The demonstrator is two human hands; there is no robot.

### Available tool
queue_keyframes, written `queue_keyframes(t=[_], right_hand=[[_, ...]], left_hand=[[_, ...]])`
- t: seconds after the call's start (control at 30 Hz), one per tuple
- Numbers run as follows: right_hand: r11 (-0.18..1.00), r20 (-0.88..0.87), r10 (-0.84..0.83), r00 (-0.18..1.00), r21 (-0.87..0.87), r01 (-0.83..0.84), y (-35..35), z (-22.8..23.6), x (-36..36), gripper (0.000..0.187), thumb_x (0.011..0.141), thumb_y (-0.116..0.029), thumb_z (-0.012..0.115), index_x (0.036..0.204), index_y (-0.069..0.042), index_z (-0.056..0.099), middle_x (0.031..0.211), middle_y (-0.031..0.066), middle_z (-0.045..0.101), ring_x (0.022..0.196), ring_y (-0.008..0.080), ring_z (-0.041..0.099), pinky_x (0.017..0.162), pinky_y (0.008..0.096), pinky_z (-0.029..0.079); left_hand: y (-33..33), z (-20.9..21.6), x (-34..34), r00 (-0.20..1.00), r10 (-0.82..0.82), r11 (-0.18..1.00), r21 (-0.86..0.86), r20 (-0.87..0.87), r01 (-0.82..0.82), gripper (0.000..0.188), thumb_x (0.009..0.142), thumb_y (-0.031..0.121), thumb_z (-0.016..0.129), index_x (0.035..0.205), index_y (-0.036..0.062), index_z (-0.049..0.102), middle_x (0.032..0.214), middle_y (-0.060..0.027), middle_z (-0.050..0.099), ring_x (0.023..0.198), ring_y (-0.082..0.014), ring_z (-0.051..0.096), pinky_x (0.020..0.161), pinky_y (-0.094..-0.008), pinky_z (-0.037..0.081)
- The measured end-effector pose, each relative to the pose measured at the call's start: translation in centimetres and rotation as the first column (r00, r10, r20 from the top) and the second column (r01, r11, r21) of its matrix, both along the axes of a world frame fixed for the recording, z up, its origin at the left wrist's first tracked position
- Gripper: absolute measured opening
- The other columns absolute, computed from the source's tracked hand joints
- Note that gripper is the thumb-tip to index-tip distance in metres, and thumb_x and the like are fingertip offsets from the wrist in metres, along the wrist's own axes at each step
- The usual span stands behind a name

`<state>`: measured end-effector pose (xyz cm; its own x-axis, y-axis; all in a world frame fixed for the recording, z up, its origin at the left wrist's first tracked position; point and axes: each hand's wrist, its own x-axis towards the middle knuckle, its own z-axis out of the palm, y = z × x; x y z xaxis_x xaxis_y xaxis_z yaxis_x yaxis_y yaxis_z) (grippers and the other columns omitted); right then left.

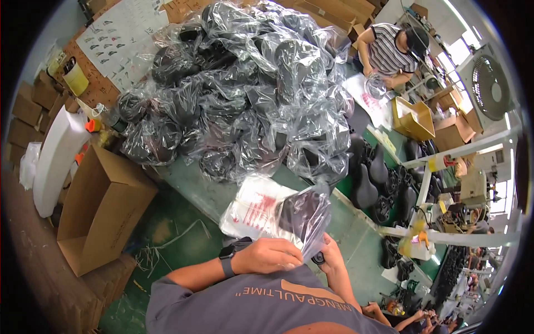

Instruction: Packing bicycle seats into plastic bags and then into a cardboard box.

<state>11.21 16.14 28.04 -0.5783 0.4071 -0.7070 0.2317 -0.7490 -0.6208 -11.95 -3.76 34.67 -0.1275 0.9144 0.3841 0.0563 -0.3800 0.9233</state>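
Close to my body, a black bicycle saddle (295, 214) sits mostly inside a clear plastic bag (318, 214). My left hand (270, 256), a dark watch on its wrist, is closed with its fingertips pinching the bag's near edge. Around the near end of the bag and saddle, the fingers of my right hand (332, 254) are wrapped; a small round black part shows beside them. Beneath lies a stack of flat plastic bags (253, 207) with red print, on the green table's near edge.
A big pile of bagged saddles (239, 94) covers the table (194, 183) ahead. An open cardboard box (105, 206) stands at left. Unbagged saddles (364, 186) lie to the right, past a metal frame (461, 238). At the far right, a co-worker (386, 53) handles a plastic bag.
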Motion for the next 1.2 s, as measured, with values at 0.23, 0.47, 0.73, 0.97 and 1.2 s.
queue_keyframes(t=[0.23, 0.47, 0.73, 0.97, 1.2], right_hand=[[0.529, -0.315, 0.007, 0.949, 0.807, 0.264, 5.1, 9.3, -15.4, 0.088, 0.089, -0.005, 0.084, 0.161, 0.004, 0.034, 0.148, 0.0189, 0.057, 0.129, 0.0284, 0.062, 0.11, 0.0403, 0.049], [-0.127, 0.027, 0.598, 0.801, 0.99, 0.061, 9.2, 14.5, -21.2, 0.064, 0.087, -0.004, 0.082, 0.147, 0.0, 0.059, 0.152, 0.0226, 0.056, 0.139, 0.0408, 0.057, 0.115, 0.0467, 0.048], [0.55, 0.167, 0.076, 0.983, 0.815, -0.181, 13.0, -7.0, -1.3, 0.05, 0.093, -0.003, 0.076, 0.141, 0.001, 0.063, 0.131, 0.0175, 0.072, 0.121, 0.0272, 0.07, 0.105, 0.0397, 0.054], [0.582, 0.373, -0.623, 0.687, 0.808, 0.089, 19.0, -22.4, 14.7, 0.062, 0.095, -0.013, 0.076, 0.15, 0.004, 0.053, 0.14, 0.0246, 0.066, 0.129, 0.033, 0.065, 0.108, 0.0458, 0.052], [0.08, 0.434, -0.47, 0.769, 0.888, -0.452, 40.3, -21.7, 1.1, 0.089, 0.087, -0.027, 0.081, 0.157, 0.005, 0.037, 0.144, 0.029, 0.057, 0.136, 0.0454, 0.054, 0.117, 0.0497, 0.043]], left_hand=[[8.7, 4.2, -2.9, 0.708, 0.444, 0.857, -0.03, 0.548, -0.514, 0.066, 0.089, 0.033, 0.085, 0.14, -0.0032, 0.063, 0.149, -0.0211, 0.062, 0.142, -0.0383, 0.055, 0.122, -0.0534, 0.037], [22.8, 6.3, -30.5, 0.352, 0.325, 0.887, -0.154, 0.878, -0.435, 0.027, 0.095, 0.009, 0.078, 0.119, 0.0038, 0.066, 0.109, -0.0111, 0.072, 0.089, -0.0177, 0.072, 0.066, -0.0243, 0.057], [23.4, -3.1, -53.1, 0.133, 0.752, 0.283, -0.134, 0.645, -0.95, 0.029, 0.103, 0.005, 0.063, 0.131, 0.0033, 0.06, 0.1, -0.0096, 0.073, 0.075, -0.0098, 0.06, 0.063, -0.0254, 0.052], [20.3, -16.7, -10.3, 0.353, 0.761, 0.414, -0.011, -0.544, -0.91, 0.039, 0.104, 0.014, 0.069, 0.136, -0.0052, 0.06, 0.129, -0.02, 0.065, 0.117, -0.0299, 0.065, 0.102, -0.0397, 0.051], [17.0, -24.3, 8.7, 0.818, -0.116, 0.858, -0.471, -0.564, -0.203, 0.018, 0.094, 0.018, 0.077, 0.108, 0.0079, 0.077, 0.092, -0.0133, 0.076, 0.083, -0.0314, 0.074, 0.073, -0.0416, 0.058]])
